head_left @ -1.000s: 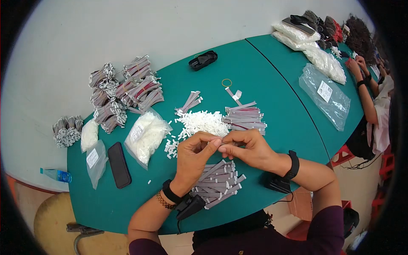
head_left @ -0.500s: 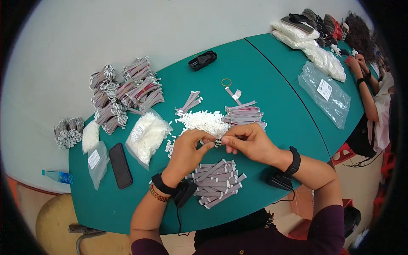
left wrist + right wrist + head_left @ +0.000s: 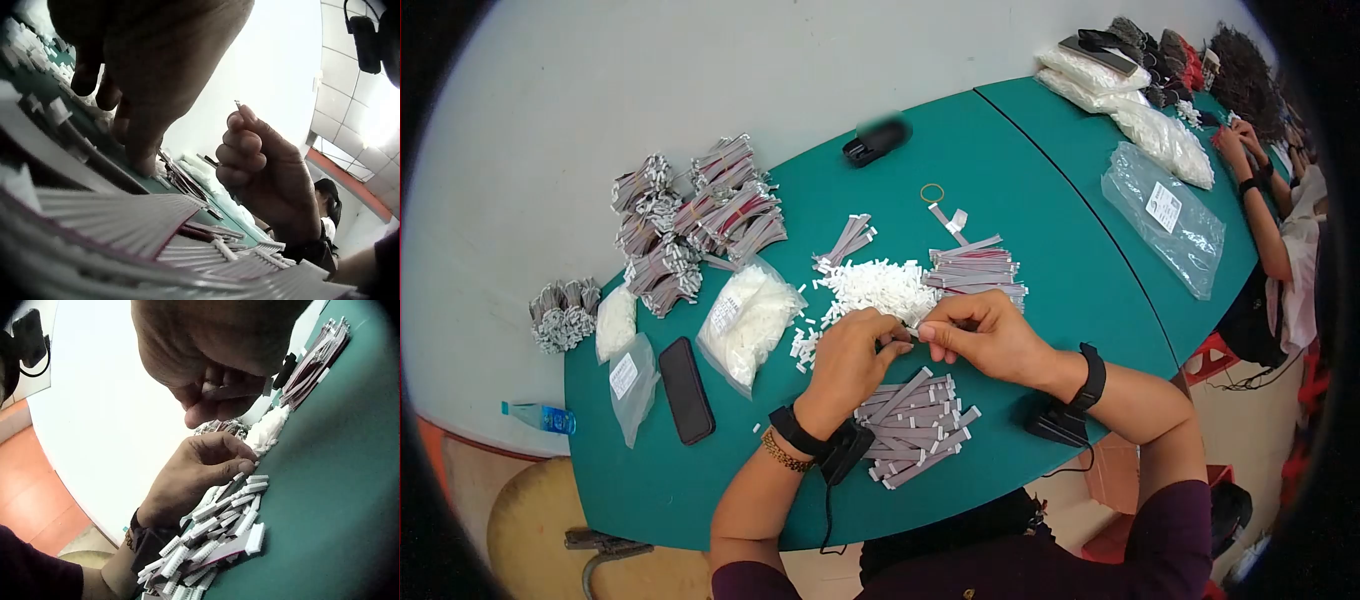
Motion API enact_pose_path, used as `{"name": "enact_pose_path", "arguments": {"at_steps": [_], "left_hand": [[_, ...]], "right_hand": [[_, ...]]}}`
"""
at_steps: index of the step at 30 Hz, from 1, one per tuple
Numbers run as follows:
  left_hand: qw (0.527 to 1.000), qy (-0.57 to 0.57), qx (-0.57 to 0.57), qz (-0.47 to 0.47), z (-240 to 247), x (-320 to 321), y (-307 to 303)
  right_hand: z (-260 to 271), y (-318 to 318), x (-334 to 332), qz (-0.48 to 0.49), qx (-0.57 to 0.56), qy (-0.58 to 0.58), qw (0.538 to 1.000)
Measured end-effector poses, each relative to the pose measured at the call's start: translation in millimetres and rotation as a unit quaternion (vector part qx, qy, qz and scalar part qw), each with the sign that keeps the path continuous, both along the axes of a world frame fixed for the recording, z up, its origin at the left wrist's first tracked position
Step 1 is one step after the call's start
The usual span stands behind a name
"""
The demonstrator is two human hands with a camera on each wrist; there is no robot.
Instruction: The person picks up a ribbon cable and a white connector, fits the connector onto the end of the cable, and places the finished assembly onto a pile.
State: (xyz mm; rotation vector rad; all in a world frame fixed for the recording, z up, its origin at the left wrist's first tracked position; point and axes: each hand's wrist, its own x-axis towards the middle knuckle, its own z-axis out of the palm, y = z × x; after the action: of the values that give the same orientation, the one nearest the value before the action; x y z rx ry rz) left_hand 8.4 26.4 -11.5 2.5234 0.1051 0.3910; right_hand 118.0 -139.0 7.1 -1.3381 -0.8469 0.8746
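Observation:
My right hand [image 3: 992, 338] grips a grey ribbon cable [image 3: 232, 391] that lies across its curled fingers, a white connector at one end. In the left wrist view the cable's other tip stands up between thumb and forefinger. Left of it, my left hand [image 3: 847, 352] points down at the near edge of a heap of white connector housings [image 3: 878, 288]. Its thumb and forefinger pinch a small white housing [image 3: 257, 464], mostly hidden by the fingertips. Below the hands lies a loose pile of ribbon cables [image 3: 915, 430] with white ends.
Beyond the right hand lies another cable stack [image 3: 972, 275]. A bag of white housings [image 3: 747, 325] and a phone [image 3: 686, 390] lie left. Bundled cables [image 3: 730, 205] are piled by the wall. Farther right are a clear bag [image 3: 1165, 220] and another person's hands [image 3: 1238, 145].
The hands, together at first, have moved slightly apart. The left fingers have shifted to the heap's near edge and drawn closer together; the right hand still holds its cable.

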Motion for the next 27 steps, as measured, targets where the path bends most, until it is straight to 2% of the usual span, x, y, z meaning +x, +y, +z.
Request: {"name": "enact_pose_path", "arguments": {"at_steps": [2, 5, 6, 8, 11, 14, 17, 20, 27], "left_hand": [[1.0, -0.009, -0.007, 0.0, -2.7, 0.3, 1.2], [0.995, 0.038, -0.092, 0.004, 9.0, -1.7, 0.5], [0.976, 0.051, -0.209, -0.006, 8.6, -1.7, 2.0], [0.897, 0.074, -0.434, -0.027, 6.8, -1.5, 5.9], [0.816, 0.089, -0.568, -0.061, 20.9, -4.5, 5.1], [0.75, 0.082, -0.654, -0.061, 24.5, -7.7, 0.4], [0.727, 0.088, -0.678, -0.059, 26.0, -9.3, -0.4], [0.73, 0.092, -0.676, -0.041, 36.2, -9.0, -6.1], [0.789, 0.048, -0.611, -0.049, 29.6, -9.2, -6.9]], "right_hand": [[0.2, 0.0, 0.4, -0.001, 0.003, 0.0, 1.0], [-2.1, -0.2, 2.2, -0.008, 0.009, 0.006, 1.0], [-2.8, -0.4, 2.6, -0.01, 0.011, 0.009, 1.0], [-0.9, -1.0, 3.2, -0.005, 0.014, 0.013, 1.0], [1.4, -2.6, 2.7, 0.008, 0.025, 0.02, 0.999], [3.7, -4.0, 1.0, 0.021, 0.026, 0.021, 0.999], [4.4, -4.5, 0.6, 0.031, 0.031, 0.02, 0.999], [3.2, -5.0, 0.1, 0.039, 0.032, 0.012, 0.999], [5.3, -4.8, -0.6, 0.046, 0.025, -0.001, 0.999]]}}
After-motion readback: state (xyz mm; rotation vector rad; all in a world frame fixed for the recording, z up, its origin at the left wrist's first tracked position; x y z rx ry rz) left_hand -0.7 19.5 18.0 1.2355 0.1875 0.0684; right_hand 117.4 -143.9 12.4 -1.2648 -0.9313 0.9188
